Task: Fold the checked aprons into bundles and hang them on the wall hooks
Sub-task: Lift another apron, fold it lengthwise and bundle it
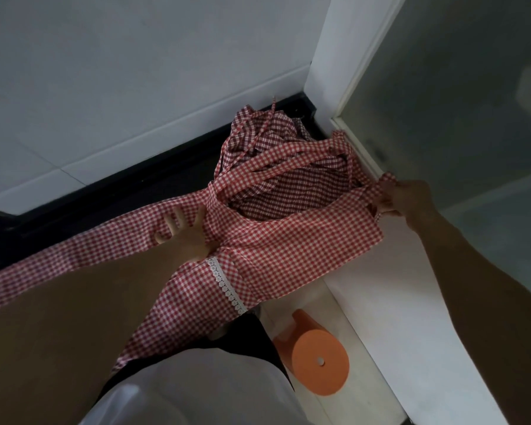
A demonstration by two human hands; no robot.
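While white tiled wall [105, 72] meets a black ledge [120, 185], the red checked apron [288, 240] lies across it, centre frame. Left hand [181, 231] presses flat, fingers spread; right hand [408, 200] pinches a strap [383, 182] at 3 o'clock. Orange stool [319, 363] at 5 o'clock.

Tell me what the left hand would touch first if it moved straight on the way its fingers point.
Probably the apron strap just beyond the left hand, then the darker checked apron pile; depth is unclear.

both hands [184, 233] spread red checked apron [288, 246].
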